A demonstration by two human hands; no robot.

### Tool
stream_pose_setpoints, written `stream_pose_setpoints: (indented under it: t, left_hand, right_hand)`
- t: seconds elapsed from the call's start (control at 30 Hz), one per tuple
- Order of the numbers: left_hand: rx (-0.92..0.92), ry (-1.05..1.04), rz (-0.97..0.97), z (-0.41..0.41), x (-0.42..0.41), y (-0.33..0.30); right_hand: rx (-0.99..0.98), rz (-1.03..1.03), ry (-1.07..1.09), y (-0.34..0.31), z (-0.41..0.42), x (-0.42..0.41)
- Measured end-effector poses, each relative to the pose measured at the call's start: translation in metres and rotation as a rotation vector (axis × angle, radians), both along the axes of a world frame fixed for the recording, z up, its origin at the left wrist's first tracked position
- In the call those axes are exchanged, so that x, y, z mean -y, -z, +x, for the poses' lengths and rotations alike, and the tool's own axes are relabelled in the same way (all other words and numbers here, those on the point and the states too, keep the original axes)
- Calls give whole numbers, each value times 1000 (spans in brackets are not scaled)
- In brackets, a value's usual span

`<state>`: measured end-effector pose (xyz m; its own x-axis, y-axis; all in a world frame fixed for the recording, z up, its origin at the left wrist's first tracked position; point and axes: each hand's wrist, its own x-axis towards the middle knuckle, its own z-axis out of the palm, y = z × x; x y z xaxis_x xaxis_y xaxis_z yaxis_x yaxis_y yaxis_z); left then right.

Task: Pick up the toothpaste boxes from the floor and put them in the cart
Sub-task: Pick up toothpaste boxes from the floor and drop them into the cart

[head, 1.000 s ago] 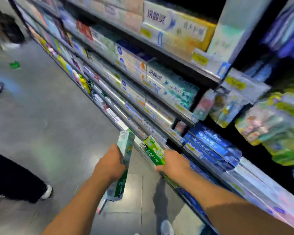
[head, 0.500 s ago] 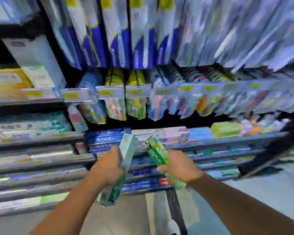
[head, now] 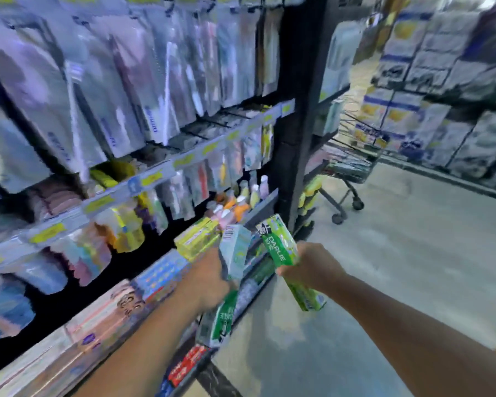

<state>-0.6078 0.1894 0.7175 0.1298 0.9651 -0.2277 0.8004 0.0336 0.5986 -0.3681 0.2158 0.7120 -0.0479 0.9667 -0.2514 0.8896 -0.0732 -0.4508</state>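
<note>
My left hand (head: 209,277) grips a pale green toothpaste box (head: 234,255) around its middle, the barcode end pointing up. My right hand (head: 312,266) holds a bright green Darlie toothpaste box (head: 279,246), tilted with its top toward the shelf. The two boxes sit close together in front of me without touching. A wire shopping cart (head: 348,160) stands farther down the aisle, beyond the dark shelf post, well ahead of both hands.
Store shelving (head: 143,179) full of toothbrush packs and boxed goods runs along my left. A black upright post (head: 298,116) ends the shelf. Stacked blue-and-white packages (head: 447,90) fill the far right. Grey floor (head: 413,253) stretches toward the cart.
The view has swung right along the shelves, bringing the cart and aisle end into sight. Both hands keep the same hold on their boxes.
</note>
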Motion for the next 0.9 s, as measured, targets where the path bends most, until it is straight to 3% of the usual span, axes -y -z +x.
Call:
stream_pose_setpoints:
  t: [0.23,0.4,0.67,0.9]
  left_hand:
    - [-143,185,-35,148,-127,2]
    - [-147,270,-23,248,-211,6]
    - [-170,362,-16,368,-360,25]
    - [-110,498,-17,460,-522,7]
  right_hand:
    - [25,-9,214,-10,156,-72]
    - [30,-4,345,-1,250,-128]
    - [-29,-44,496,24,342,-247]
    - [5,-41,597,-3,414,-368]
